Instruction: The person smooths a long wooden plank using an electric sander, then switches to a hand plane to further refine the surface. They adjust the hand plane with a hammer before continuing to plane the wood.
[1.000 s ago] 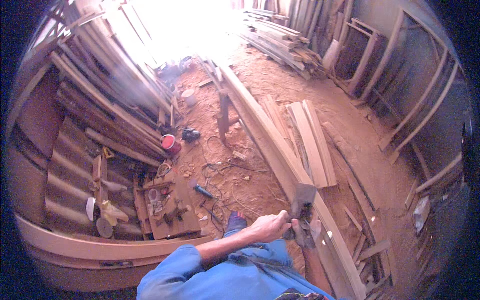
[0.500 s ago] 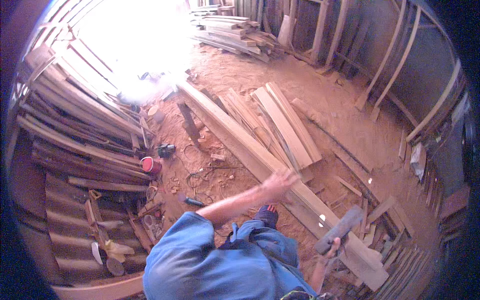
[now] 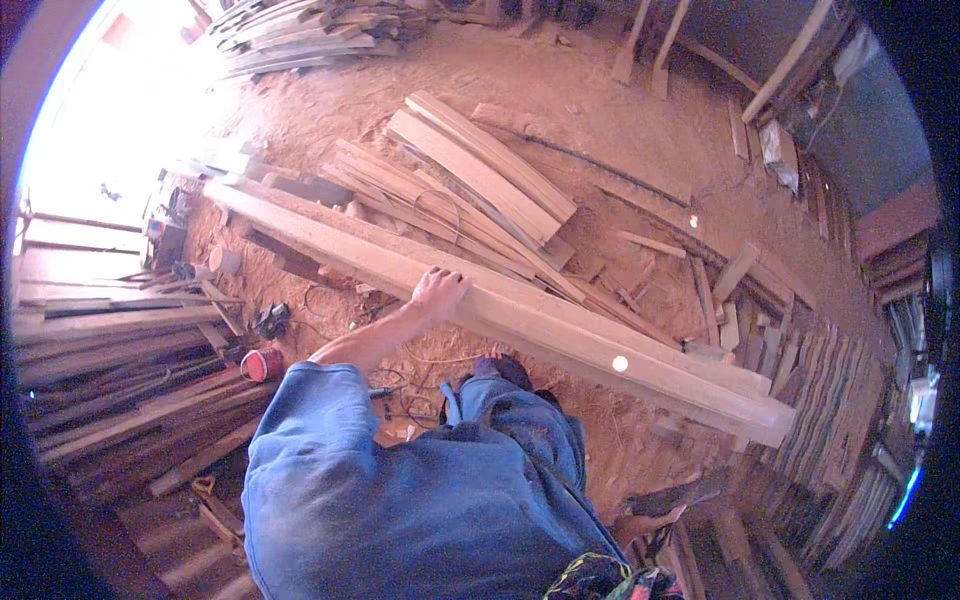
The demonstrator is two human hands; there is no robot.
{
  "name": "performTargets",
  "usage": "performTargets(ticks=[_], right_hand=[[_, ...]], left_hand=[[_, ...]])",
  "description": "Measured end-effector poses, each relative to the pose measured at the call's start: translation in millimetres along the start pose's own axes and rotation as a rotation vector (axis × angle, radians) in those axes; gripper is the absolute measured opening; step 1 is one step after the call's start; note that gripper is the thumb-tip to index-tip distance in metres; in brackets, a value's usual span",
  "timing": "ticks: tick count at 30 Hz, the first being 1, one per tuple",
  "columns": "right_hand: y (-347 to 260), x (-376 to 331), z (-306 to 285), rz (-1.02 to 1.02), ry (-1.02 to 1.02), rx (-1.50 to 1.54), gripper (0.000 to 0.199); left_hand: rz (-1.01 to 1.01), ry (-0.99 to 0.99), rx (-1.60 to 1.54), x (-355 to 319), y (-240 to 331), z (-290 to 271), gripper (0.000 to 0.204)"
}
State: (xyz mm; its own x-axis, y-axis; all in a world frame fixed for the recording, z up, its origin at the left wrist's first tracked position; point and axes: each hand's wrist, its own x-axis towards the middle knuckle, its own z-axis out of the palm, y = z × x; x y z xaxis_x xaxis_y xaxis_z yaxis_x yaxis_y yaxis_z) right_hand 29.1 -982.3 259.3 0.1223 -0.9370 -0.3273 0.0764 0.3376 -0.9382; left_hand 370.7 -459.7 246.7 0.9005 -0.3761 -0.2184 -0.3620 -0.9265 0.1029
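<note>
A long, pale wooden beam (image 3: pixel 540 325) lies slantwise in front of me, from far left to near right. My left hand (image 3: pixel 440 293) is closed over its near edge, about midway along, with the fingers curled onto the top. Low at the right, beside my body, is my right hand (image 3: pixel 645 522), partly hidden and dim. It grips a dark grey, oblong block (image 3: pixel 678 494), held apart from the beam. The block's exact kind is not clear.
Loose planks (image 3: pixel 480 170) lie beyond the beam. A red bucket (image 3: pixel 262 364) and a dark power tool (image 3: pixel 270 321) with cords are on the left, beside stacked timber (image 3: pixel 130 350). Offcuts (image 3: pixel 735 275) and wavy sheets (image 3: pixel 835 400) lie right. Sawdust covers the ground.
My right hand has brought the dark block off the beam's near end, down beside my body. My left hand stays on the beam, its fingers now curled over it. The view has turned right.
</note>
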Motion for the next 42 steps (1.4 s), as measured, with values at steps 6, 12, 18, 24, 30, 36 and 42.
performTargets(ticks=[6, 12, 18, 24, 30, 36, 42], right_hand=[[-2.7, -11.6, -16.7, 0.012, 0.033, -0.039, 0.053], [-11.4, -5.4, -5.6, 0.009, -0.028, -0.054, 0.052], [-9.9, -5.9, 10.8, 0.016, -0.099, -0.080, 0.052], [1.1, -24.4, 41.2, 0.033, -0.191, -0.114, 0.051], [12.1, -47.0, 62.7, 0.057, -0.219, -0.131, 0.051], [12.4, -55.3, 62.2, 0.070, -0.219, -0.159, 0.050], [-22.4, -85.0, 16.1, 0.060, -0.140, -0.120, 0.050]], left_hand=[[0.080, -0.286, -0.060, 45.1, 100.0, -11.6, 0.031], [0.271, -0.312, -0.102, 117.4, 154.4, 34.6, 0.137], [0.320, -0.138, 0.041, 100.0, 159.3, 79.7, 0.156], [0.334, -0.028, -0.010, 104.2, 150.0, 110.2, 0.150], [0.312, 0.288, 0.000, 73.5, 114.3, 113.2, 0.125], [0.301, -0.156, -0.028, 44.3, 58.2, 68.3, 0.087], [0.177, -0.068, -0.214, 32.2, 66.2, 56.4, 0.066]])
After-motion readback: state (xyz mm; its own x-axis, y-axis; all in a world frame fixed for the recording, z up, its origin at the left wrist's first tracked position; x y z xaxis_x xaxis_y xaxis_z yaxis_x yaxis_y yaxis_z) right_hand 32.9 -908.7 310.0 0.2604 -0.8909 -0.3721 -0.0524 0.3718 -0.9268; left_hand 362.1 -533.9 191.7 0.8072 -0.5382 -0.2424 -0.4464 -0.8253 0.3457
